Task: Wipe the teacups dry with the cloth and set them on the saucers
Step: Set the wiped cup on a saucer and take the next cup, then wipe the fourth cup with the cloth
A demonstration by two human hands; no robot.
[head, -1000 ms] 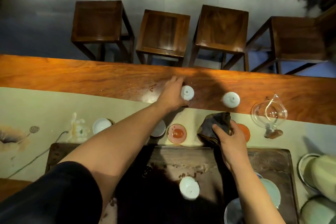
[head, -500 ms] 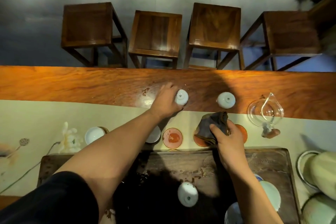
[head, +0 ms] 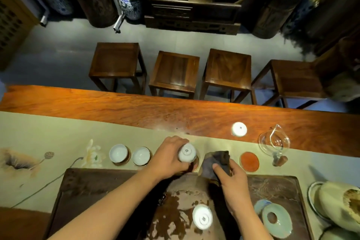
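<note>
Your left hand (head: 169, 157) grips an upturned cup (head: 187, 152), foot ring up, fingers curled round its wall, centre of frame, just above a saucer (head: 195, 163) that is mostly hidden under it. Your right hand (head: 232, 183) pinches the dark cloth (head: 215, 161), thumb on top, fingers wrapped under; cloth sits just right of the cup, not touching it as far as I can tell.

Handling, my read:
- Cup looks like thin glazed porcelain: light, stiff, fragile, and slick if wet. Hold it by the wall near the rim or pinch the foot ring; don't squeeze hard.
- Cloth is soft and limp, so bunch it and push it inside the bowl while turning the cup.
- Set it down gently on the saucer; a chip is the likely failure.

Other cups: two upright on saucers, left of centre (head: 119, 152) and (head: 141, 156). One upturned on the bare worktop (head: 175, 119), upper right (head: 239, 129). One upturned on the wet tray (head: 93, 185), bottom centre (head: 202, 217). An empty orange saucer (head: 249, 161) lies right of the cloth.

Changes versus half a second ago:
- Held cup was on the wood strip at the far side; it's now lifted and pulled back toward you, over the saucer row.
- Cloth hand has barely moved relative to the saucers.
- Camera has tilted up; shelves and jars at the top of frame are now in view.
</note>
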